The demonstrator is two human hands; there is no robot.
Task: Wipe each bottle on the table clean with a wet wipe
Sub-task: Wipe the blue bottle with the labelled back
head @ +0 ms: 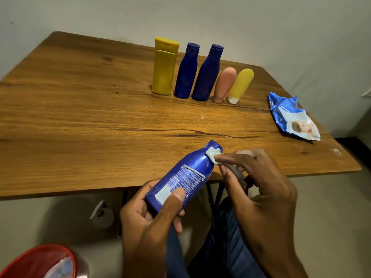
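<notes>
The left hand point(152, 213) grips the base of a blue bottle point(180, 177), with the thumb pressed on the back label and the fingers curled under it. The bottle is held in the air just in front of the near edge of the desk point(80, 127), above the person's lap. The right hand point(255, 177) pinches a small folded wipe point(212, 155) between thumb and fingertips and presses it on the neck of the bottle.

To do this step well, I think the left hand should turn the bottle slowly while the wipe moves along it from the cap down to the base, so no side is missed. The label edge looks a little lifted, so the wipe should go gently there.

The long axis of the bottle is tilted: the cap points away from the person and a little to the right, and the base points toward the body.
</notes>
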